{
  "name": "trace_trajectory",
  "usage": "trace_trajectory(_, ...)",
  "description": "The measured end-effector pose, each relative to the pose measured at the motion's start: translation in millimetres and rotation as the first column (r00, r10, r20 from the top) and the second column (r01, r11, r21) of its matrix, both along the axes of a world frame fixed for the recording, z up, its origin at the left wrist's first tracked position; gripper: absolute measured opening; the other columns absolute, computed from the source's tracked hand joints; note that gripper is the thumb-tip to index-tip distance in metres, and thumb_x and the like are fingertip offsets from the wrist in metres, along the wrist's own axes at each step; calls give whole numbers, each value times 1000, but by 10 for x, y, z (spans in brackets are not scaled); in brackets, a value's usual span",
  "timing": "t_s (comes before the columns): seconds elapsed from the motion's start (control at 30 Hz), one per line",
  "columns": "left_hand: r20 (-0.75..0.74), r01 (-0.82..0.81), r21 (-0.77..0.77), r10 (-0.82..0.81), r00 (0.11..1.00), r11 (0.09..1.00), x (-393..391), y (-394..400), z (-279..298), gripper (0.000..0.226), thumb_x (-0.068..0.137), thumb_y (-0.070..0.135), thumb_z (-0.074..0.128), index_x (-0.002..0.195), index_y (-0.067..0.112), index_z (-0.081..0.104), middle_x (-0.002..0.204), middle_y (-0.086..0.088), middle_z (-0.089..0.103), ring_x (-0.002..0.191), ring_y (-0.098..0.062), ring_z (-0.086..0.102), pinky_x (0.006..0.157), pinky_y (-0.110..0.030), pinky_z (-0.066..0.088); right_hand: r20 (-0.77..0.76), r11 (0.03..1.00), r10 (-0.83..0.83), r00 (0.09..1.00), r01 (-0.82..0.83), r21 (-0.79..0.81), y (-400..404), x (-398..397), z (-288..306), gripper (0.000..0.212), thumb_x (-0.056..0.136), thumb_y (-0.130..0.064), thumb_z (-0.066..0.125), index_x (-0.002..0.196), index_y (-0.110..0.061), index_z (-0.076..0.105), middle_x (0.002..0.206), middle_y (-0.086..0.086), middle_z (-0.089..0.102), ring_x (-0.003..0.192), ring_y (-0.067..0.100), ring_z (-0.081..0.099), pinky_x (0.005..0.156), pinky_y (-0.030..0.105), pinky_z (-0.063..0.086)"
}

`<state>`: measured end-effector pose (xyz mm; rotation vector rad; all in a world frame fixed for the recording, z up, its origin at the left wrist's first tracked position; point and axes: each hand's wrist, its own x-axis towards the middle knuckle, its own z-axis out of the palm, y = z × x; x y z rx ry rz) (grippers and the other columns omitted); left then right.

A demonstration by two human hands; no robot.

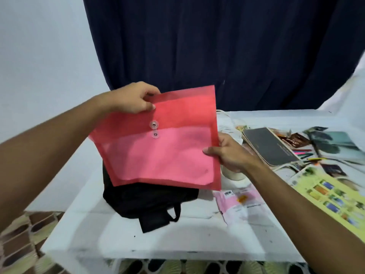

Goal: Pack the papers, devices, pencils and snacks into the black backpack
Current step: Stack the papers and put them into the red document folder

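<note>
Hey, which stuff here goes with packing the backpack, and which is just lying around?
For the job:
black backpack
red envelope folder, held by left hand and right hand
dark tablet
coloured pencils
pink packet

Just lying about:
yellow printed sheet
white cup
navy curtain

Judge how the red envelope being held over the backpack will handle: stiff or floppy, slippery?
The red envelope is probably light and semi-stiff: the left hand and right hand pinch only its edges, yet it stays nearly flat. Its translucent plastic looks smooth, so it may slip. The string clasp looks fastened, so the contents should stay in.
</note>
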<state>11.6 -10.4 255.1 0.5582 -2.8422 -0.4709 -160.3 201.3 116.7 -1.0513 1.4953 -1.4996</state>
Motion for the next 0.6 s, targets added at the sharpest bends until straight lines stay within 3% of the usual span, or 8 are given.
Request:
trace_trajectory(0.07,-219,-32,-125,4,976,992,72,139,-160,34,85,5,66,116,20,64,111,-1,69,102,-15,65,96,-27,48,70,996,-77,995,80,-37,81,147,-76,38,85,17,50,100,-16,62,97,10,68,91,28,63,86,46,52)
trace_trajectory(0.17,-569,-107,-210,-32,821,972,346,369,-502,38,82,7,63,120,9,63,118,5,60,112,-10,55,97,-5,32,218,982,-173,960,185,-37,200,299,-174,40,85,21,46,96,-14,62,89,6,67,82,20,63,68,28,56)
trace_trajectory(0.27,-794,-268,-160,38,607,950,715,497,-1007,23,79,3,59,100,3,65,102,4,59,101,-19,54,91,-9,36,327,961,-271,905,276,32,272,368,-291,36,87,17,47,109,-8,59,93,7,66,83,20,62,63,28,55)
trace_trajectory(0.37,-841,-326,147,292,456,934,1064,527,-1656,12,76,0,54,79,11,58,77,3,56,75,-20,53,72,-26,44,459,927,-353,815,372,53,270,417,-397,33,87,16,48,104,-10,57,97,10,63,89,22,61,70,36,58)
trace_trajectory(0.43,-695,-284,399,490,526,872,1205,426,-2078,14,78,3,55,73,16,57,71,-2,59,65,-16,54,67,-35,47,537,893,-394,746,448,34,261,460,-434,34,86,17,47,99,-13,55,97,10,63,89,22,61,76,38,58)
trace_trajectory(0.5,-449,-267,604,598,663,751,1270,340,-2403,23,83,-6,58,73,15,61,71,-7,63,64,-19,61,66,-33,53,601,858,-423,678,513,26,254,505,-448,35,86,18,46,95,-15,53,96,8,62,89,21,60,85,43,54)
trace_trajectory(0.53,-384,-298,593,588,712,748,1285,310,-2517,26,83,-10,59,74,14,63,74,-7,66,69,-22,64,69,-26,54,627,845,-431,649,533,29,251,525,-454,36,86,19,46,94,-16,53,95,7,62,90,21,60,89,46,51)
trace_trajectory(0.6,-362,-363,398,508,782,842,1269,241,-2648,21,81,-8,64,83,13,69,85,-3,70,84,-24,65,80,-22,50,656,833,-438,615,552,40,243,563,-485,37,85,18,46,99,-15,54,98,9,63,95,23,60,94,47,49)
